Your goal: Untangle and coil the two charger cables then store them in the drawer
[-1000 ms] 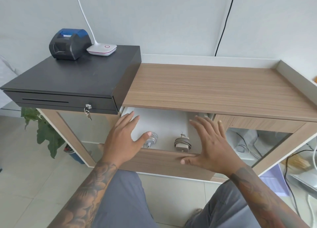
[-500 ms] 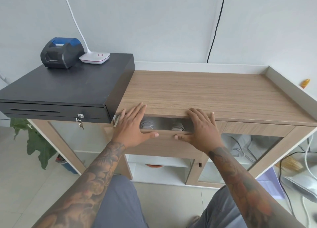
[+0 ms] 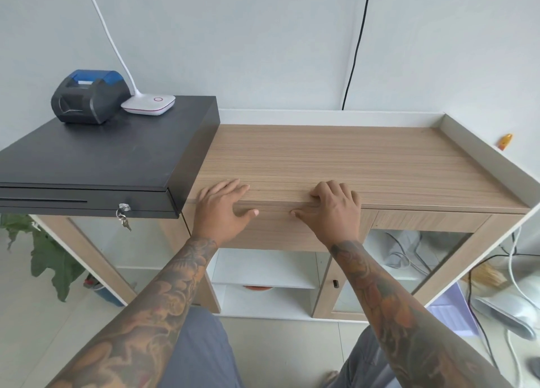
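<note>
Item: drawer (image 3: 274, 230), wood-grain front, set beneath the top of the table (image 3: 365, 165). Front sat flush with the table's front edge; no gap showed along its upper line. The two charger cables were not visible anywhere in the view, and whether they lay inside could not be told from it.

Item: left hand (image 3: 219, 212). Palm lay flat against the drawer front, fingers (image 3: 230, 187) straight and spread, their tips reaching over the edge onto the table top. Thumb extended to the right across the drawer front. Nothing held.

Item: right hand (image 3: 333, 212). Palm pressed against the drawer front, fingers (image 3: 336, 190) bent at the knuckles over the table's edge, thumb pointing left toward the other thumb; the two thumbs were near but apart. Nothing held.

Item: black cash drawer (image 3: 96, 159), standing on the left end of the table, with a key (image 3: 124, 216) hanging in its front lock.

Item: receipt printer (image 3: 89, 97), dark grey with a blue lid, on the rear of the cash drawer's top.

Item: white lamp base (image 3: 149, 104) with red trim, just beside the printer on its right, a white neck rising from it.

Item: black cable (image 3: 355, 51), running down the wall behind the table.

Item: green plant (image 3: 49, 256), on the floor at left.
</note>
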